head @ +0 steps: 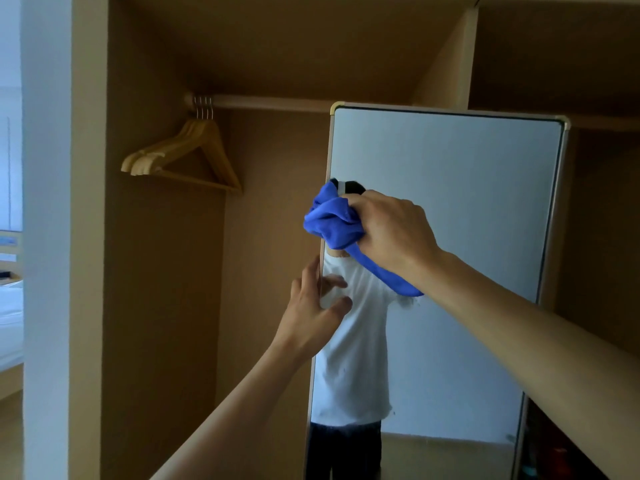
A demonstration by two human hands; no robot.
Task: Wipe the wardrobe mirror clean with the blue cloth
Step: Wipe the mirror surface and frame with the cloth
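Brown board forms the open wardrobe (166, 306) I am facing, its rail carrying wooden hangers (194, 150) at ten o'clock. The framed mirror (450, 220) stands at three o'clock of them, tall and probably fragile, so I judge light pressure wise. My left hand (313, 306) steadies its left edge, fingers spread and curled round the frame, holding nothing else. My right hand (391, 230) is closed tight round the blue cloth (332, 223), bunched against the glass near the left edge; it looks soft and light, best gripped as a wad.
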